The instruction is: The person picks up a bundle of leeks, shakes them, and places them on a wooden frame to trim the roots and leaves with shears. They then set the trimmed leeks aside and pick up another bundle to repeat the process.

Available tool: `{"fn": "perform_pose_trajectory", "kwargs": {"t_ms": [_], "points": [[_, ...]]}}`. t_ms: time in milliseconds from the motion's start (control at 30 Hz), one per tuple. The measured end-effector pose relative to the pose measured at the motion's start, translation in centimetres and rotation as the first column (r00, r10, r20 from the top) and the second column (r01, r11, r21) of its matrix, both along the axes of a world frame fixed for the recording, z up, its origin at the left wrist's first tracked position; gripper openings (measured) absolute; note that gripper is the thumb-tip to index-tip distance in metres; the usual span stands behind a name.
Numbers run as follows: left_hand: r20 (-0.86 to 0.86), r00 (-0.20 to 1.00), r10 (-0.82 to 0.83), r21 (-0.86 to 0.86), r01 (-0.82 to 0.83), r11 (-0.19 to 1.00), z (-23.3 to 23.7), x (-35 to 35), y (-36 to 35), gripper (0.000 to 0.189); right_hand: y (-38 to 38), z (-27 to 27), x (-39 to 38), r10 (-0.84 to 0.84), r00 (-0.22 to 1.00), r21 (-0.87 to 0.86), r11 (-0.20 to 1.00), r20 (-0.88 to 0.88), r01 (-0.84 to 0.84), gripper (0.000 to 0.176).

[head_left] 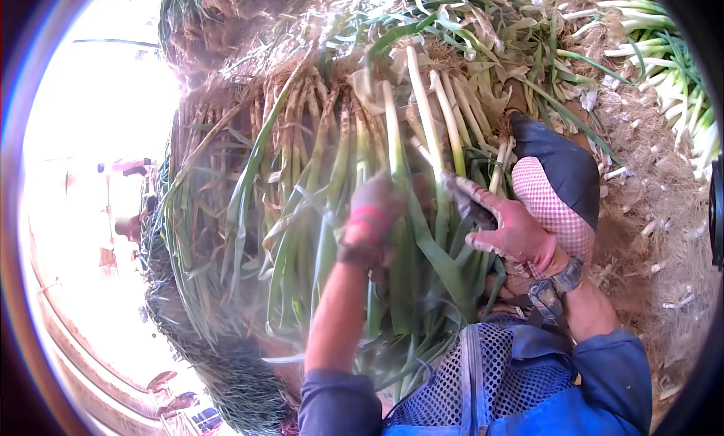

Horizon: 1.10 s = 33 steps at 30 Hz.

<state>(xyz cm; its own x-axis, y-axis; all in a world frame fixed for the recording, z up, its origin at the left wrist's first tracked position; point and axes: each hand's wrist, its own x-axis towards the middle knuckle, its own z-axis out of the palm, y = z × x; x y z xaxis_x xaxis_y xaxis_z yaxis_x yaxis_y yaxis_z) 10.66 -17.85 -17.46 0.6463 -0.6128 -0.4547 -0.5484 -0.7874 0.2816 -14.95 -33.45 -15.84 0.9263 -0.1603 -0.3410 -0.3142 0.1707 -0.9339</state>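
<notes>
Long green onions (302, 157) lie side by side in front of me, roots up and leaves trailing toward me. My left hand (373, 213), in a dirty pinkish glove, is over their leaves, smeared by motion; its grip is hidden. My right hand (516, 228), also gloved, is closed around a dark, narrow tool (477, 210) whose kind I cannot make out. Its fingers are beside several stripped onions (426, 112) with clean white stems. Those on the left still have brown, soil-stained outer skins.
Peeled skins and cut leaves (467, 29) are heaped behind the onions. Root trimmings (641, 217) litter the ground at right, near a pile of cleaned onions (679, 74). My bent knee (554, 179) is close to my right hand. More bundled leaves (226, 376) stand at lower left.
</notes>
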Motion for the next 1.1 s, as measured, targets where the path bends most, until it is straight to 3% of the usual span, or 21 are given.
{"fn": "perform_pose_trajectory", "kwargs": {"t_ms": [33,67,100,133,167,200,300,367,433,467,567,600,700,800,900,967,1100], "points": [[0.012,0.999,-0.036,0.036,0.036,0.999,0.3,-1.2,0.3,0.047,0.1,0.1,0.2,0.031,0.998,0.139,0.990,0.058,-0.039,0.091],[-0.132,0.991,0.018,-0.052,-0.025,0.998,-0.8,-1.9,0.9,0.046,0.8,-2.2,0.7,0.079,0.972,-0.118,0.991,0.222,-0.054,0.089],[-0.277,0.959,0.061,-0.131,-0.101,0.986,-2.0,-2.7,1.6,0.045,0.6,-1.7,1.1,0.085,0.971,-0.121,0.991,0.223,-0.059,0.089],[-0.360,0.933,0.004,-0.212,-0.086,0.973,-0.5,-4.4,1.5,0.042,0.2,-0.7,1.8,0.127,0.981,-0.203,0.975,0.147,-0.096,0.088],[-0.347,0.938,0.023,-0.094,-0.059,0.994,-1.6,-5.6,2.0,0.042,0.0,-0.2,2.7,0.160,0.985,-0.281,0.950,0.068,-0.135,0.087],[-0.426,0.905,0.008,-0.179,-0.094,0.979,-1.8,-6.6,2.3,0.041,0.1,-0.3,3.4,0.105,0.992,-0.279,0.957,0.069,-0.082,0.086],[-0.430,0.902,-0.026,-0.229,-0.081,0.970,-0.1,-5.9,3.5,0.038,-0.3,-0.4,4.9,0.179,0.982,-0.310,0.938,0.058,-0.152,0.086],[-0.144,0.988,0.060,-0.221,-0.091,0.971,4.0,-3.7,3.6,0.029,-0.5,-0.2,5.4,0.211,0.977,-0.371,0.907,-0.013,-0.201,0.087],[0.091,0.989,0.119,-0.152,-0.104,0.983,5.7,-1.0,2.4,0.031,-0.6,-0.3,5.9,0.197,0.978,-0.458,0.864,-0.075,-0.209,0.087],[0.124,0.986,0.109,-0.152,-0.090,0.984,5.3,0.2,2.3,0.032,-0.4,-0.5,6.2,0.199,0.977,-0.459,0.863,-0.072,-0.209,0.087],[0.126,0.989,0.074,-0.058,-0.067,0.996,3.9,-0.2,1.5,0.030,0.0,-1.4,6.2,0.318,0.946,-0.406,0.858,-0.056,-0.313,0.088],[0.139,0.990,0.021,-0.046,-0.014,0.999,2.6,-1.0,1.8,0.029,-0.4,0.6,6.6,0.364,0.904,-0.365,0.828,-0.227,-0.425,0.089],[0.093,0.993,-0.073,0.165,0.057,0.985,1.6,-2.8,2.5,0.031,-1.1,1.3,6.3,0.435,0.849,-0.397,0.753,-0.300,-0.525,0.089],[0.058,0.998,-0.018,0.167,0.008,0.986,1.9,-3.4,4.2,0.029,-0.5,-0.8,5.7,0.496,0.847,-0.521,0.681,-0.190,-0.515,0.088],[0.082,0.996,0.025,0.156,-0.038,0.987,1.3,-2.8,4.3,0.027,-0.5,0.3,7.6,0.380,0.865,-0.486,0.718,-0.327,-0.499,0.092],[0.076,0.995,0.060,0.096,-0.067,0.993,0.3,-2.2,4.3,0.027,-0.5,-0.1,9.0,0.347,0.900,-0.559,0.705,-0.265,-0.436,0.088],[0.131,0.991,0.038,0.056,-0.046,0.997,-1.0,-1.4,2.7,0.029,-1.2,-0.1,12.5,0.274,0.901,-0.590,0.684,-0.337,-0.429,0.087]]}}
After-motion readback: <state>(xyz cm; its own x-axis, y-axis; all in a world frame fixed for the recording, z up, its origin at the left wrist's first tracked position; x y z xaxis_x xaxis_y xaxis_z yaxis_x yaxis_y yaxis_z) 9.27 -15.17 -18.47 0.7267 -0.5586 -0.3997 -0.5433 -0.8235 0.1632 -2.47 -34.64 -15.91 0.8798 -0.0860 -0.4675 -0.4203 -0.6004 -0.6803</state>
